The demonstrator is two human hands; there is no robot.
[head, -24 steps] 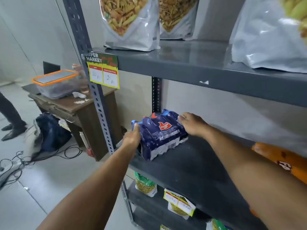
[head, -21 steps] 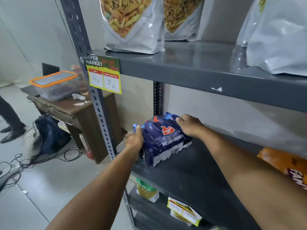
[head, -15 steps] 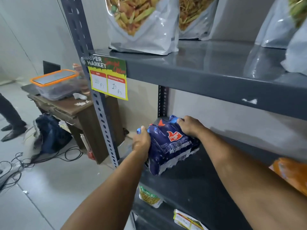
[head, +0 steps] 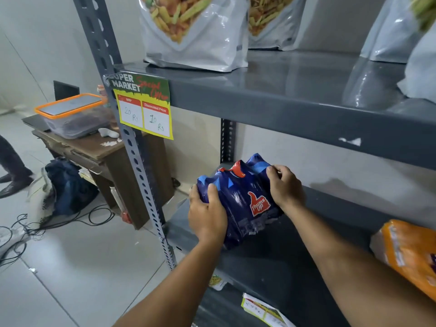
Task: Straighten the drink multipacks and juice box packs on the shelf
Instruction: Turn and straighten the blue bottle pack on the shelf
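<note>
Step in hand: squaring up the blue drink multipack (head: 245, 199) at the left end of the middle shelf (head: 271, 265).

Left hand (head: 207, 215) grip: closed over the pack's near-left corner, thumb on top. Right hand (head: 284, 187) grip: fingers curled over the far-right top edge. Both grips hold the multipack, which sits between them at an angle to the shelf front and looks tipped. Whether its base lies flat on the shelf cannot be told.

Next move, by judgement: turn the pack until its long side runs parallel with the shelf edge, set it flat, then release. The shrink-wrap is soft, so it may slip under the grips.

Around: the slotted upright post (head: 141, 180) stands just left of the left grip and limits leftward swing. An orange pack (head: 410, 253) lies well to the right, awaiting its turn. The upper shelf (head: 283, 107), carrying snack bags (head: 200, 31), limits lift. A price tag (head: 145, 109) hangs up and to the left.
</note>
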